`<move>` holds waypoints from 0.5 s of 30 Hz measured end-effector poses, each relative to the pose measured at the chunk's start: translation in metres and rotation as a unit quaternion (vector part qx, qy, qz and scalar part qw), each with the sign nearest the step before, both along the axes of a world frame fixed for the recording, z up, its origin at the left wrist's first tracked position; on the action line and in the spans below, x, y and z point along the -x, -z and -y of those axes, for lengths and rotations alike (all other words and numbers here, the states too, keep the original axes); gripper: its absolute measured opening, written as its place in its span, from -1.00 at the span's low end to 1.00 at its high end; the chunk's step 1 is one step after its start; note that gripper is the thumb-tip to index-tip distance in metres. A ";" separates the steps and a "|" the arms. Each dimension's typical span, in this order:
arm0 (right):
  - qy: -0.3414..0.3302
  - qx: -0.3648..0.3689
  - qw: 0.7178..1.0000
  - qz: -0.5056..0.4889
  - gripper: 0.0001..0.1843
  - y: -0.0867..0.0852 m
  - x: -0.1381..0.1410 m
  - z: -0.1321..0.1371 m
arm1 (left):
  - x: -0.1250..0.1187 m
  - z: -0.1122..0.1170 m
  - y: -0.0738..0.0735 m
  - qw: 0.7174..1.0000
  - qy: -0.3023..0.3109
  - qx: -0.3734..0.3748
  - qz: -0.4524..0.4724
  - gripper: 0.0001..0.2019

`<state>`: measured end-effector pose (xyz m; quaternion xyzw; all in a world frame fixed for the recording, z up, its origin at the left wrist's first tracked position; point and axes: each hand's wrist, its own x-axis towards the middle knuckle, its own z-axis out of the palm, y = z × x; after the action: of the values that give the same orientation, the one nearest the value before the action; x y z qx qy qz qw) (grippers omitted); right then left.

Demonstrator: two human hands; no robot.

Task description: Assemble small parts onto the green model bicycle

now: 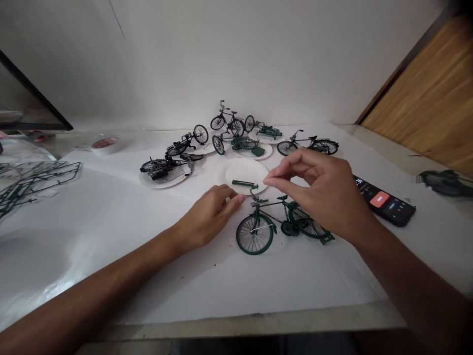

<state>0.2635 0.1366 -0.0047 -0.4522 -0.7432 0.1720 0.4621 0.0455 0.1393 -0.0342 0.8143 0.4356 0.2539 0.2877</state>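
A small green model bicycle (275, 224) stands upright on the white table sheet in front of me. My left hand (209, 217) rests on the sheet just left of its handlebars, fingers curled with the tips pressed together beside the paper plate's edge. My right hand (325, 190) hovers above the bicycle's rear half, thumb and forefinger pinched together; whether something tiny sits in the pinch is too small to make out. A white paper plate (240, 170) behind the bicycle holds a loose green part (244, 184).
Several more model bicycles, black (166, 165) and green (308, 144), lie or stand on paper plates at the back. A phone (386, 202) with a lit screen lies to the right. Green parts frames (33, 182) lie at the left. A wooden panel (432, 93) rises at the right.
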 end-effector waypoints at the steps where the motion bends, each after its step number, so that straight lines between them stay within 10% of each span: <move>1: 0.004 0.003 1.000 0.020 -0.88 0.002 -0.004 0.002 | -0.004 -0.001 0.001 1.000 0.008 0.010 -0.006 -0.55; 9: 0.009 0.052 0.996 0.075 -0.90 0.029 -0.018 0.013 | -0.033 -0.024 -0.008 0.982 0.004 0.186 -0.023 -0.55; 15: 0.014 -0.032 0.999 0.021 -0.87 0.031 -0.012 0.019 | -0.025 -0.019 -0.004 0.921 0.070 0.321 0.210 -0.68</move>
<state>0.2759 0.1179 -0.0353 -0.4508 -0.7515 0.1321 0.4632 0.0700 0.1581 -0.0300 0.6346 0.3653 0.2444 0.6357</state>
